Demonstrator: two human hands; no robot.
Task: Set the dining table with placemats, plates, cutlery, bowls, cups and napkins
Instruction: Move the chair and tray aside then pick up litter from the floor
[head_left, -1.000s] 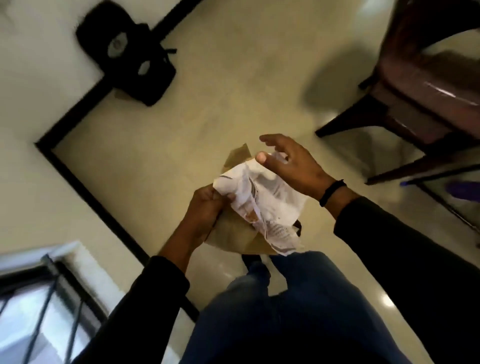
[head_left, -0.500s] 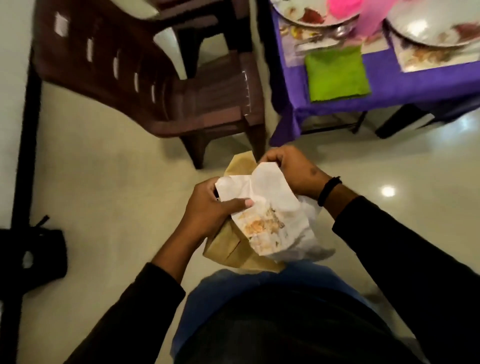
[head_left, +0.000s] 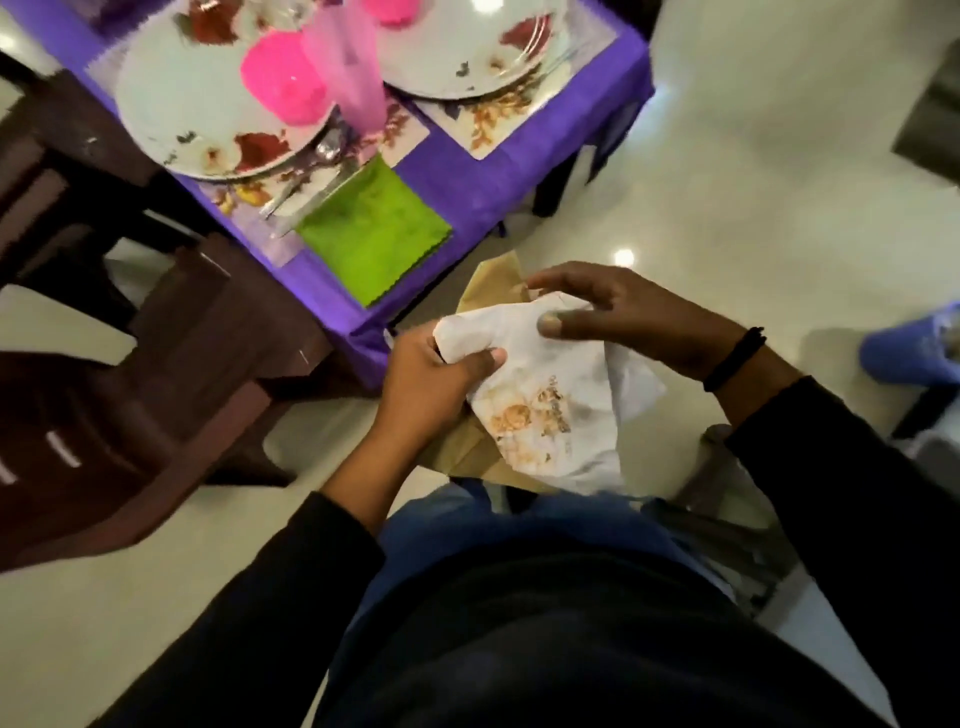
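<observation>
Now, left hand (head_left: 434, 387): the white napkin (head_left: 545, 400) is gripped at its top corner.
Right hand (head_left: 618, 317): held loose, fingers spread over the napkin.
Napkin: long side is pointed down-right, over a brown paper bag (head_left: 493, 283).

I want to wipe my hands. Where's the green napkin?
In the head view, the green napkin lies on the table's near edge, left of centre, beside the cutlery.

Glossy floor (head_left: 753, 171), crumpled white paper napkin (head_left: 550, 405)
</observation>
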